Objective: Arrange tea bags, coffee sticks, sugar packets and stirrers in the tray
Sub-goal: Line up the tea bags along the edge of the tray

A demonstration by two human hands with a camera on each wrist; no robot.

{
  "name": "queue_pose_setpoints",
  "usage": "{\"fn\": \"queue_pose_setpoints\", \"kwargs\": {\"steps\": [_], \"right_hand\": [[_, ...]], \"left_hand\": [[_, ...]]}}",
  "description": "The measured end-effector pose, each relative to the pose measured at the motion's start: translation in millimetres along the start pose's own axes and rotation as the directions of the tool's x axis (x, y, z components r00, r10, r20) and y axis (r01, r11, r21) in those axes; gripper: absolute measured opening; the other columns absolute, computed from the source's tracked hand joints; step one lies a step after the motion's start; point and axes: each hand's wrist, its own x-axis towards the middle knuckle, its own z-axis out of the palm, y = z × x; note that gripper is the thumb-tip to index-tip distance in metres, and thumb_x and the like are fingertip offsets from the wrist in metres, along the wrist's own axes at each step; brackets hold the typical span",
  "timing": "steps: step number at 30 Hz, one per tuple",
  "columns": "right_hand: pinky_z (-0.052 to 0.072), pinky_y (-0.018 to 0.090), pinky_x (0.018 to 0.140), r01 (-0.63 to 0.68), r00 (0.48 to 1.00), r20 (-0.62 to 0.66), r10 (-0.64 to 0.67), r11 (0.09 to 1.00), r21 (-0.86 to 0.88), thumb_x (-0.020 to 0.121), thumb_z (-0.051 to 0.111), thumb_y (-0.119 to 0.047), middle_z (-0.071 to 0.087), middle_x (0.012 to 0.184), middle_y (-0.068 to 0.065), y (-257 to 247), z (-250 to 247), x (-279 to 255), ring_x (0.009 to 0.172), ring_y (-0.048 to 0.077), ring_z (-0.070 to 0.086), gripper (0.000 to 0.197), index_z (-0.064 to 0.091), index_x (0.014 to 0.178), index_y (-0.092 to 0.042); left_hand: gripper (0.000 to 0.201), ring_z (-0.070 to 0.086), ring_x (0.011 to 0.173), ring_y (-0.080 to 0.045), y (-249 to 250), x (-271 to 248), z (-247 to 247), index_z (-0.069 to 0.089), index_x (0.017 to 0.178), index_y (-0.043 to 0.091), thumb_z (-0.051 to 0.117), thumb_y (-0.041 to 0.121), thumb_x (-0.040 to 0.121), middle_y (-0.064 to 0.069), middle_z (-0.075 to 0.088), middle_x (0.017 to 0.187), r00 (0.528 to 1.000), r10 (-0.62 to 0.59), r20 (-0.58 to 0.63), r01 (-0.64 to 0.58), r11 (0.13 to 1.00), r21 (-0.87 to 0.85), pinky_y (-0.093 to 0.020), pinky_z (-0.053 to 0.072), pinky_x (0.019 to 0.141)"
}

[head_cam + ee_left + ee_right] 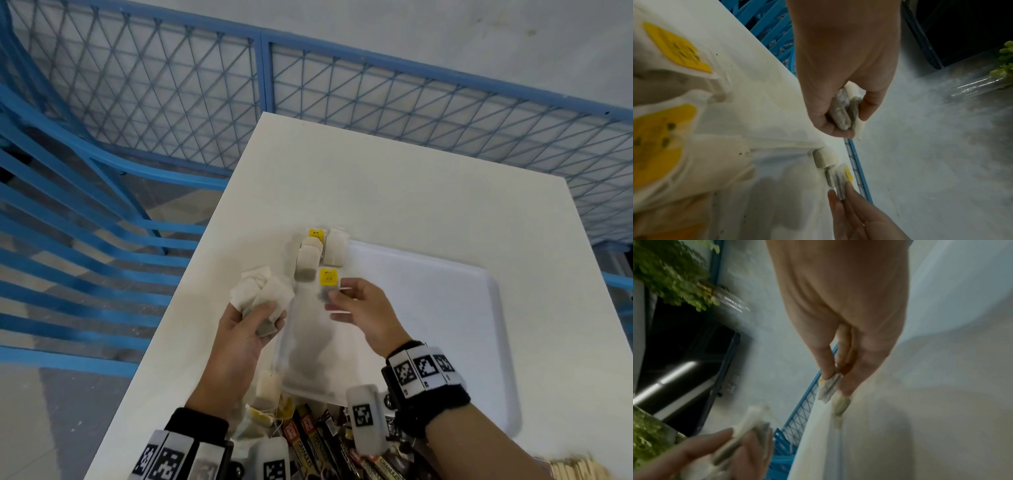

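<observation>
My left hand [269,317] grips a bunch of white tea bags [262,291] above the table, just left of the white tray [445,308]. My right hand [337,298] pinches one tea bag with a yellow tag [328,278] low over the tray's far-left part. Beyond it, several tea bags [334,251] lie in a row at the tray's far-left corner. In the left wrist view the bunch [844,112] sits in the left hand, and the right hand [840,191] holds its tea bag [839,178] beside a lying tea bag [825,157]. The right wrist view shows the pinched tea bag [828,386].
Close to me lie loose tea bags [269,390], a heap of dark coffee sticks [308,442] and wooden stirrers [575,467] at the bottom right. A blue mesh fence [376,99] runs behind the white table [376,178]. A blue slatted chair [68,212] stands to the left.
</observation>
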Motion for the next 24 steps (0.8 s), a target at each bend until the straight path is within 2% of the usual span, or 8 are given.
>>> {"fn": "queue_pose_setpoints", "kwargs": {"steps": [3,6,9,13,17,21,24], "right_hand": [[0.045,0.021,0.057,0.007,0.98,-0.198,-0.037,0.989,-0.15,0.08,0.069,-0.004,0.065,0.08,0.005,-2,-5,21,0.063,0.014,0.058,0.021,0.052,0.09,-0.012],[0.053,0.031,0.069,0.028,0.96,-0.274,-0.064,0.99,-0.136,0.077,0.071,-0.001,0.065,0.082,0.011,1,-6,38,0.063,0.017,0.058,0.025,0.051,0.082,-0.014],[0.055,0.041,0.078,0.074,0.951,-0.283,-0.123,0.982,-0.176,0.076,0.072,0.002,0.065,0.08,0.016,1,-3,50,0.064,0.024,0.061,0.028,0.049,0.077,-0.015],[0.052,0.035,0.069,0.111,0.932,-0.302,-0.199,0.952,-0.285,0.075,0.074,-0.005,0.065,0.075,0.012,2,2,60,0.059,0.022,0.058,0.028,0.048,0.079,-0.015],[0.048,0.029,0.072,0.122,0.914,-0.321,-0.247,0.923,-0.364,0.075,0.076,-0.013,0.063,0.073,0.002,6,3,65,0.07,0.017,0.057,0.027,0.051,0.086,-0.012],[0.045,0.027,0.071,0.131,0.91,-0.325,-0.257,0.922,-0.364,0.076,0.075,-0.013,0.062,0.071,-0.001,10,0,66,0.074,0.021,0.06,0.028,0.05,0.09,-0.012],[0.047,0.027,0.071,0.136,0.911,-0.316,-0.264,0.917,-0.375,0.076,0.075,-0.014,0.062,0.07,0.0,11,-1,67,0.073,0.022,0.06,0.03,0.049,0.09,-0.012]], "left_hand": [[0.032,0.064,0.09,-0.018,0,2,1,0.055,0.119,0.01,0.048,-0.002,0.091,-0.002,0.066,0.105,1.0,-0.012,0.008,0.012,1.0,0.004,-0.021,0.056,0.066],[0.032,0.064,0.089,-0.019,-1,2,2,0.055,0.12,0.01,0.048,-0.001,0.091,-0.005,0.065,0.108,1.0,-0.016,0.008,0.015,1.0,0.019,-0.02,0.056,0.065],[0.032,0.064,0.086,-0.018,-1,1,0,0.055,0.12,0.008,0.048,-0.001,0.091,-0.006,0.066,0.105,1.0,-0.019,-0.001,0.019,0.999,0.028,-0.02,0.056,0.065],[0.031,0.064,0.082,-0.018,-1,1,-3,0.055,0.119,0.007,0.049,-0.001,0.09,-0.005,0.066,0.101,1.0,-0.024,-0.013,0.024,0.999,0.027,-0.019,0.056,0.064],[0.027,0.065,0.081,-0.017,-3,1,-2,0.059,0.112,0.012,0.05,-0.001,0.089,-0.004,0.067,0.1,0.999,-0.028,-0.017,0.028,0.999,0.025,-0.019,0.056,0.064],[0.027,0.065,0.085,-0.017,-3,-1,-2,0.06,0.109,0.016,0.05,0.0,0.09,0.001,0.07,0.097,1.0,-0.023,0.0,0.023,0.999,0.034,-0.021,0.057,0.068],[0.026,0.066,0.081,-0.017,-3,-1,0,0.06,0.109,0.015,0.05,0.0,0.09,0.0,0.07,0.094,1.0,-0.026,0.011,0.025,0.999,0.043,-0.023,0.056,0.071]]}}
